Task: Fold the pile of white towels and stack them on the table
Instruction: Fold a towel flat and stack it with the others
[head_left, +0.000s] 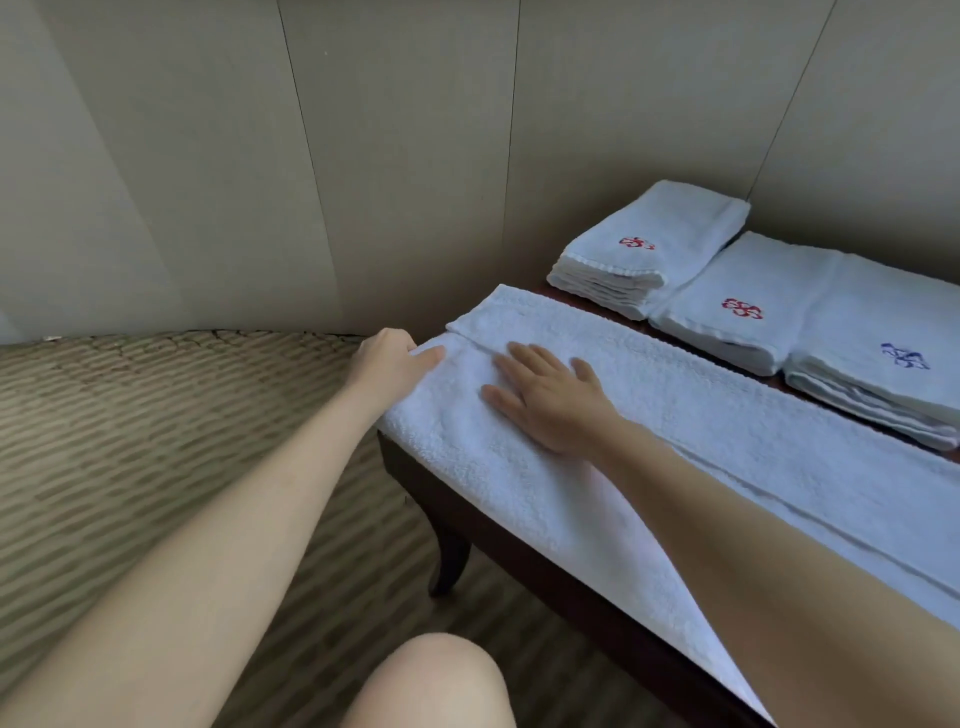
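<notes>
I was midway through one fold: a long white towel (649, 415) lay lengthwise along the tabletop (519, 535), already doubled into a narrow strip, running from the centre of the frame off the right edge. My right hand (545, 400) rested flat on it with fingers straight and spread, a wide grip holding nothing, only pressing the cloth down. My left hand (389, 364) was at the towel's far end, centre left of the frame, thumb on top and fingers curled under the edge, so I judged its grip to be pinching that end. The next move, as I read it, called for lifting that end and carrying it across toward the right while the flat hand marked the crease, keeping the edges square. In the upper right sat the finished work: a stack of folded towels (649, 249) and two more stacks (810, 322) just beside it. The tabletop was dark wood with a curved leg (449, 566), set against beige wall panels (363, 156), over ribbed tan carpet (156, 415).
</notes>
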